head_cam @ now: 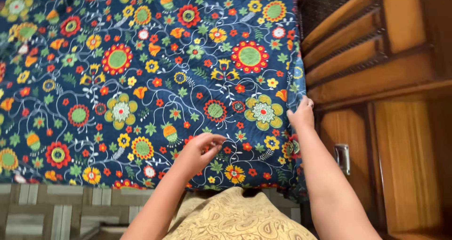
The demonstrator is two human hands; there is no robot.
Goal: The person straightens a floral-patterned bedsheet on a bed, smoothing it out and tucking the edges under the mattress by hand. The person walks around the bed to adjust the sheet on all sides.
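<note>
1. Sheet (141,80): dark blue cloth printed with red, yellow, green and orange flowers, white stems and leaves. It lies spread flat and covers most of the view, from the top edge down to the near edge of the bed.
2. Sheet edges: the near edge runs along the bottom, just above the floor (42,212). The right edge folds down beside the wooden cabinet (376,70), with only a narrow dark gap between them.
3. Cabinet: brown wood with slatted panels above and a door with a metal handle (343,157) below. It stands tight against the bed's right side, so room there is small.
4. Floor: grey patterned tiles at lower left, the open room on the near side.
5. Garment (235,219): tan patterned cloth at bottom centre, worn by the person.
6. Right hand (301,115): closed on the sheet's right edge, fingers curled over the fold near the cabinet.
7. Left hand (200,150): resting on the sheet near the near edge, fingers bent together, pinching the cloth lightly.
</note>
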